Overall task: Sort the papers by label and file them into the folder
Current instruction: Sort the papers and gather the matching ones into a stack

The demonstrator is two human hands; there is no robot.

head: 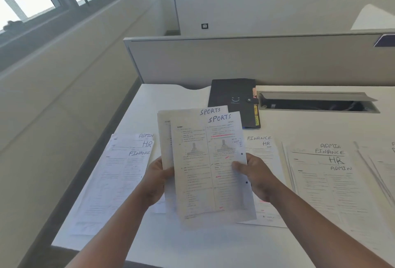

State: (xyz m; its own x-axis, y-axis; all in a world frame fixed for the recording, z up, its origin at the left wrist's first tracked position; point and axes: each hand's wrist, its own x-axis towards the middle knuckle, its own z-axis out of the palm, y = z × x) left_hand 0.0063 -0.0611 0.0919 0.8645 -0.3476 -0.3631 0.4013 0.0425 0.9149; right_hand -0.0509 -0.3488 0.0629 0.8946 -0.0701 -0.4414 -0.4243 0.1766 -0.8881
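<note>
Two printed sheets marked SPORTS [205, 165] are held upright above the white desk [149, 105], one overlapping the other. My left hand [157, 180] grips their left edge and my right hand [254, 175] grips the right edge, thumb on the front sheet. Behind them lies a shut black folder [232, 94] with coloured tabs along its right side. On the desk, a fanned pile marked ADMIN, HR, FINANCE [119, 171] lies at the left, papers marked FINANCE and HR [261, 150] lie under the held sheets, and a pile marked ADMIN, FINANCE, HR [324, 178] lies at the right.
An open cable tray [316, 102] is set into the desk to the right of the folder. A grey partition [235, 60] closes off the desk's far edge. More papers [384, 167] lie at the far right. The desk's left edge runs along a wall under windows.
</note>
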